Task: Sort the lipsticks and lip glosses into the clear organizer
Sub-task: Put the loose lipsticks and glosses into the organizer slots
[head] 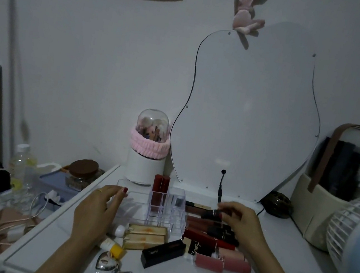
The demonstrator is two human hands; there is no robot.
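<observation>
R hand lifting a dark lipstick tube toward the clear acrylic organizer

Fingers pinch it above the lipstick pile; L hand, fingers relaxed, steadies organizer mid-tabletop, two red tubes already slotted.

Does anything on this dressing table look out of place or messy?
Yes. Most lipsticks lie jumbled on their sides right of the clear organizer, which holds only two red tubes upright. The right hand pinches a dark lipstick.

red lipsticks, pink headband, blue fan
</observation>
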